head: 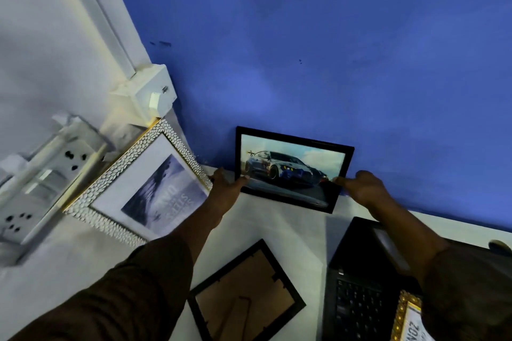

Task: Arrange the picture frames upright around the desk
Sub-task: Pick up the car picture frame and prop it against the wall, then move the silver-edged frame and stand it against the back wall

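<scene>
A black frame with a car picture point(293, 166) stands upright against the blue wall at the back of the white desk point(291, 230). My left hand point(228, 184) grips its lower left corner and my right hand point(363, 188) grips its lower right edge. A white pebbled frame point(144, 185) leans in the left corner, its picture turned sideways. A black frame point(243, 291) lies face down near the front, showing its brown back and stand. A gold ornate frame point(406, 318) shows partly at the bottom right, lying on the laptop.
A black laptop point(360, 285) sits open on the right of the desk. White wall sockets point(41, 183) and a switch box point(155, 91) are mounted on the left wall. A dark object point(500, 246) peeks in at the right edge.
</scene>
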A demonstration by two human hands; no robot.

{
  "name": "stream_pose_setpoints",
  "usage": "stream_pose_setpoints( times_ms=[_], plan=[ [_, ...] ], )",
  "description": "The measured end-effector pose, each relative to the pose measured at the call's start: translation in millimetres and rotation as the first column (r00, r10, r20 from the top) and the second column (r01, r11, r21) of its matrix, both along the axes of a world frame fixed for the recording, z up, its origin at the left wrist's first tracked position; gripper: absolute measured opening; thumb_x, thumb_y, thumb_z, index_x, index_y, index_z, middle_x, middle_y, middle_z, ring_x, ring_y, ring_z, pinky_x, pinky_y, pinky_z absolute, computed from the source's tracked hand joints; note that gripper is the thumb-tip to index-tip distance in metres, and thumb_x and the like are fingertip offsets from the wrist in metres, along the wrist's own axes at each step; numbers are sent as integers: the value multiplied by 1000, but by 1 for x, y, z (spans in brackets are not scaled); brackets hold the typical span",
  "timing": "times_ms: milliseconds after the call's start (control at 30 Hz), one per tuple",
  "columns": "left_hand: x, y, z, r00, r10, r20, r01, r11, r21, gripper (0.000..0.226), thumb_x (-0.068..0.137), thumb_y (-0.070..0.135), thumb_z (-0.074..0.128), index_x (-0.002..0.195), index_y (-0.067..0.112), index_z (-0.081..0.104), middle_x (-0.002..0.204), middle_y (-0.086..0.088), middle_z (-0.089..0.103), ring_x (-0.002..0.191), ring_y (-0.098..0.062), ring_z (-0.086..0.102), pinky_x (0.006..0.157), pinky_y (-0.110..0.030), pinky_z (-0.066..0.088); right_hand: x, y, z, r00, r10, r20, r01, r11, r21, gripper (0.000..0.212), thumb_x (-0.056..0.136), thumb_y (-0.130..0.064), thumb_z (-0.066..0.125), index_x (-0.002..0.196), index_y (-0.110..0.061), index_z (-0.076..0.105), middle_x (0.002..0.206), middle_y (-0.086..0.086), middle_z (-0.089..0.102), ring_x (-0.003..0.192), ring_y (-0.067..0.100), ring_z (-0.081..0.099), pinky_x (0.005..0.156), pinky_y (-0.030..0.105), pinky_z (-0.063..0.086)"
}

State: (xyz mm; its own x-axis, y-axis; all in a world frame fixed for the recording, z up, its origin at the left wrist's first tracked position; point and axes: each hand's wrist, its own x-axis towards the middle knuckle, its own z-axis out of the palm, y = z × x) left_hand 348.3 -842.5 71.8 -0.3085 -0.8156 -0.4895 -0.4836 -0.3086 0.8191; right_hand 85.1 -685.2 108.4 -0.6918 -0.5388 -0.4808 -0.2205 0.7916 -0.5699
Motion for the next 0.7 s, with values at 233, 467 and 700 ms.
stream_pose_setpoints(
  times_ms=[233, 467, 700],
  plan=[
    [42, 67, 23, 984, 147, -96, -154, 986, -70, 62, 73, 54, 74, 126, 30, 50, 139, 6, 48, 126, -19, 47, 105, -37, 40, 42, 10, 37, 977, 190, -99, -202, 970, -136, 65, 91, -42, 66, 142, -7, 46, 143, 17, 55, 130, 33, 52, 94, 28, 42],
    [99, 140, 30, 936, 329, -121, -336, 941, -46, 79, 91, 32, 67, 152, 14, 19, 151, -5, 35, 129, -20, 42, 113, -33, 32, 100, 17, 56, 877, 452, -163, -473, 872, -127, 68, 88, -51, 64, 144, -16, 45, 140, 12, 57, 124, 33, 55, 89, 31, 44],
    [168, 160, 33, 865, 472, -171, -487, 871, -64, 64, 94, 25, 64, 147, 15, 29, 142, 1, 44, 112, -13, 44, 94, -25, 34, 170, -9, 61, 765, 613, -196, -641, 752, -150, 77, 72, -67, 59, 130, -17, 58, 130, 11, 64, 114, 32, 61, 84, 33, 47]
  ],
)
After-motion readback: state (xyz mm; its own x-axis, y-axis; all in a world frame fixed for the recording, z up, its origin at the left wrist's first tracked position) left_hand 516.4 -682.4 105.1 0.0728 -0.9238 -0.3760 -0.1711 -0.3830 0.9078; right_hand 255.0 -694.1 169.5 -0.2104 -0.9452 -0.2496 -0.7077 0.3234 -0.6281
